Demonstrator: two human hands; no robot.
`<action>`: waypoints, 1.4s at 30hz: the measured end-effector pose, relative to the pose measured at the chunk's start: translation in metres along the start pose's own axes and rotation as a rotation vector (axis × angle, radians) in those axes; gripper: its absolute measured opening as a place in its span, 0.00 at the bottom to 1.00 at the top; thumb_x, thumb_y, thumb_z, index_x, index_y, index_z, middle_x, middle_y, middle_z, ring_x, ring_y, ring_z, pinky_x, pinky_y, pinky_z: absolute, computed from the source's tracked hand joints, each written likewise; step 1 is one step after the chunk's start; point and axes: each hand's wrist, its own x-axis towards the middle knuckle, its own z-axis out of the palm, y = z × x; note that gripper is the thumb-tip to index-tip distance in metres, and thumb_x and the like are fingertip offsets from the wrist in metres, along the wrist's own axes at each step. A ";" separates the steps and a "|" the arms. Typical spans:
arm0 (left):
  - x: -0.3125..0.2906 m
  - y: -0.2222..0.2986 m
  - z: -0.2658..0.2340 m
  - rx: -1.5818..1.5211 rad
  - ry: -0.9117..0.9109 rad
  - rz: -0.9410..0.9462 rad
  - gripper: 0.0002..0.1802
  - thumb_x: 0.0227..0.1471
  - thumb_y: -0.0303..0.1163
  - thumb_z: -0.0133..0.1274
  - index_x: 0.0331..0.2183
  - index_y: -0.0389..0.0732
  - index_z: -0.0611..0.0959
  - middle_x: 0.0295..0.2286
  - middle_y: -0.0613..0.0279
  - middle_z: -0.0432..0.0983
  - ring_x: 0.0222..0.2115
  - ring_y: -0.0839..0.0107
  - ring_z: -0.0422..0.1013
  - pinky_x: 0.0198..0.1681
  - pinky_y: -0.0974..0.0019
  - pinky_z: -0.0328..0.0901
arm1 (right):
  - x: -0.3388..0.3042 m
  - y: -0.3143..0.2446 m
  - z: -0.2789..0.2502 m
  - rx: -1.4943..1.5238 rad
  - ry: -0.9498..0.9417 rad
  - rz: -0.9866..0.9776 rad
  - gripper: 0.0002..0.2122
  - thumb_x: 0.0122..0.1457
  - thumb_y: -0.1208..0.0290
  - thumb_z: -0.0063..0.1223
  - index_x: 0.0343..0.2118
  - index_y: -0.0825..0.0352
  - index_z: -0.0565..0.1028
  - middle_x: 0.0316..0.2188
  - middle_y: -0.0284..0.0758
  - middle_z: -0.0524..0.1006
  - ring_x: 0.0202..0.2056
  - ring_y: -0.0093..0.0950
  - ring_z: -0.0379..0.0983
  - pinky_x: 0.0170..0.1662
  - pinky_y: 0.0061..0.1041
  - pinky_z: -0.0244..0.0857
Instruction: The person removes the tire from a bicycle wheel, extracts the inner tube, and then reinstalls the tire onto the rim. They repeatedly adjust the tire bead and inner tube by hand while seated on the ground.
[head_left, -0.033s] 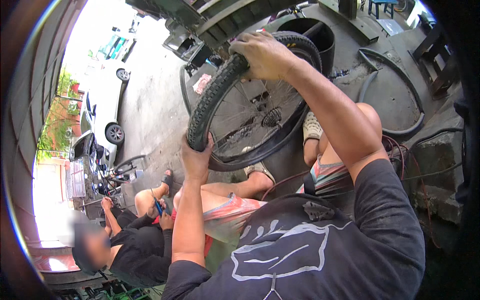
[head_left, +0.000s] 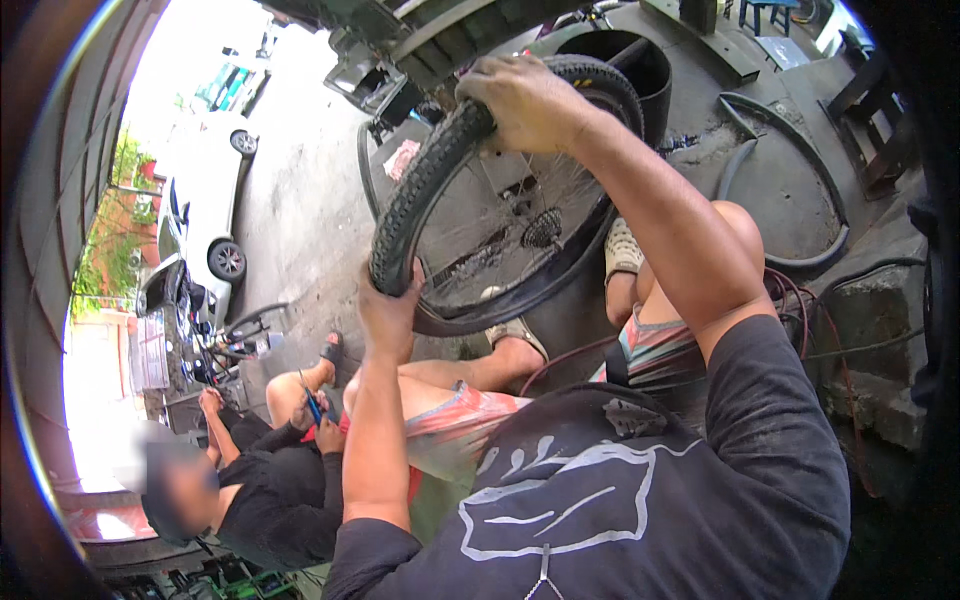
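Observation:
I hold a bicycle wheel with a knobby black tyre (head_left: 420, 185) tilted up in front of my knees. My left hand (head_left: 390, 308) wraps around the tyre at its lower left, thumb on the inner side. Over the top of the tyre, my right hand (head_left: 525, 105) is closed, its fingertips partly hidden. Thin spokes run to the hub, where a dark sprocket cassette (head_left: 541, 228) shows. Along the wheel's near side the black band looks smooth and wide; I cannot tell whether the tyre sits fully on the rim there.
A black bucket (head_left: 645, 85) stands behind the wheel. A loose tube or tyre loop (head_left: 838, 205) lies on the floor at right, near hoses (head_left: 790, 290) and a concrete block (head_left: 868, 340). At left sits a person (head_left: 285, 490) holding a blue-handled tool (head_left: 313, 405). White cars (head_left: 205, 220) are parked beyond.
The wheel and my left hand have shifted very slightly left and up. Both hands keep their hold on the tyre.

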 end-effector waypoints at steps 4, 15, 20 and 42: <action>0.008 0.000 -0.012 -0.001 -0.050 0.053 0.30 0.41 0.27 0.77 0.46 0.34 0.82 0.38 0.48 0.85 0.38 0.55 0.81 0.47 0.54 0.74 | -0.001 0.013 -0.007 0.016 0.078 0.007 0.36 0.39 0.64 0.84 0.55 0.61 0.79 0.49 0.38 0.81 0.57 0.42 0.77 0.63 0.41 0.69; 0.023 0.082 -0.024 0.091 -0.144 0.201 0.38 0.43 0.26 0.76 0.58 0.42 0.81 0.43 0.45 0.87 0.44 0.52 0.85 0.48 0.55 0.77 | -0.030 -0.023 -0.047 0.020 -0.142 -0.110 0.36 0.41 0.68 0.78 0.59 0.59 0.78 0.50 0.43 0.82 0.56 0.47 0.78 0.63 0.45 0.69; 0.018 0.096 -0.007 0.034 -0.084 0.227 0.40 0.45 0.24 0.73 0.61 0.42 0.79 0.43 0.43 0.86 0.44 0.49 0.85 0.47 0.52 0.77 | -0.028 -0.041 -0.057 0.091 -0.231 -0.159 0.35 0.41 0.72 0.77 0.59 0.58 0.79 0.47 0.41 0.82 0.54 0.45 0.79 0.62 0.44 0.70; -0.029 0.010 0.017 0.142 0.096 0.257 0.35 0.44 0.29 0.71 0.54 0.30 0.80 0.37 0.38 0.84 0.38 0.41 0.83 0.47 0.48 0.76 | -0.027 -0.010 -0.052 0.176 -0.124 -0.136 0.30 0.41 0.72 0.79 0.52 0.56 0.84 0.43 0.39 0.84 0.50 0.44 0.81 0.56 0.43 0.74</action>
